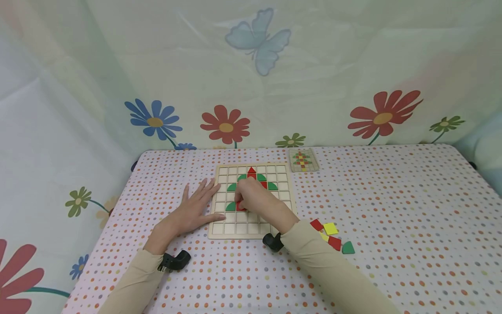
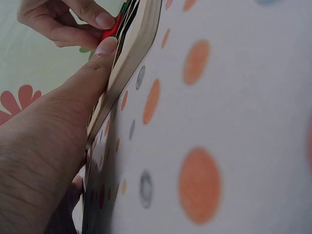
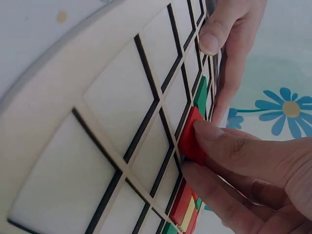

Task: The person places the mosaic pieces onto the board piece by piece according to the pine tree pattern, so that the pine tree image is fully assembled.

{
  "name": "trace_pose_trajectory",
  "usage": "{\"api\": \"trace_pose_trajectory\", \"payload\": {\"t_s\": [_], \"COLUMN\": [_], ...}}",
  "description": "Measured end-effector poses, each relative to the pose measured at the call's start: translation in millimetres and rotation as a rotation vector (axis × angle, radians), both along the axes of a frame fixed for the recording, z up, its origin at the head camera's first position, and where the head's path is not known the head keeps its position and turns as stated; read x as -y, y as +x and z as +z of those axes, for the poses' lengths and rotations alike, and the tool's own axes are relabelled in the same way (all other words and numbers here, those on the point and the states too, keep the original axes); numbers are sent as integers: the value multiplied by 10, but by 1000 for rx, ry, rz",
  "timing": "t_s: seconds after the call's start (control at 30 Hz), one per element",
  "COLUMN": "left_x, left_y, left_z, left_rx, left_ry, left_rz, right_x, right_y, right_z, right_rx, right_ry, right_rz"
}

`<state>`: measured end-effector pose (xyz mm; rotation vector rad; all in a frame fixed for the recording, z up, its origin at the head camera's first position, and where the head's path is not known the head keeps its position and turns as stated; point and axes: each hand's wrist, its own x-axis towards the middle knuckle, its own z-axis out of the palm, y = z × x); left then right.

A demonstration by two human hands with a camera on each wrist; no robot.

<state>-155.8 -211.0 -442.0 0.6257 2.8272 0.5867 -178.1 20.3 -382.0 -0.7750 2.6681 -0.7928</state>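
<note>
A wooden grid board (image 1: 241,229) lies on the table and carries red and green tiles. My right hand (image 1: 256,198) is over the middle of it, pinching a red square tile (image 3: 191,139) between thumb and fingers at a grid cell. Beside that tile sits a green quarter-round tile (image 3: 201,97). A red triangle tile (image 1: 251,170) tops the pattern, with more green tiles (image 1: 272,186) lower on its sides; my right hand hides part of it. With fingers spread, my left hand (image 1: 190,213) rests at the board's left edge, thumb on the board.
Loose tiles lie right of the board: red squares (image 1: 334,243), a yellow square (image 1: 330,228) and a green quarter-round (image 1: 348,247). Behind the board's right corner is a pattern card (image 1: 313,163) showing a similar tree shape. A flowered curtain (image 1: 321,87) stands behind the dotted table.
</note>
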Motion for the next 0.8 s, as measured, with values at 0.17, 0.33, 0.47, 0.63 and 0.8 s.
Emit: {"api": "trace_pose_trajectory", "payload": {"t_s": [0.17, 0.33, 0.47, 0.63, 0.8], "left_x": [-8, -8, -11, -8, -4], "left_y": [-8, 8, 5, 3, 4], "left_z": [14, -9, -25, -24, -22], "left_rx": [-14, -2, 1, -6, -5], "left_ry": [9, 19, 12, 7, 10], "left_rz": [-6, 1, 0, 9, 7], "right_x": [24, -3, -151, -523, -1007], "right_y": [24, 113, 166, 244, 384], "right_z": [6, -3, 18, 126, 219], "right_rx": [-26, -68, -15, 61, 34], "right_ry": [24, 55, 2, -18, 41], "right_rz": [1, 50, 110, 202, 200]}}
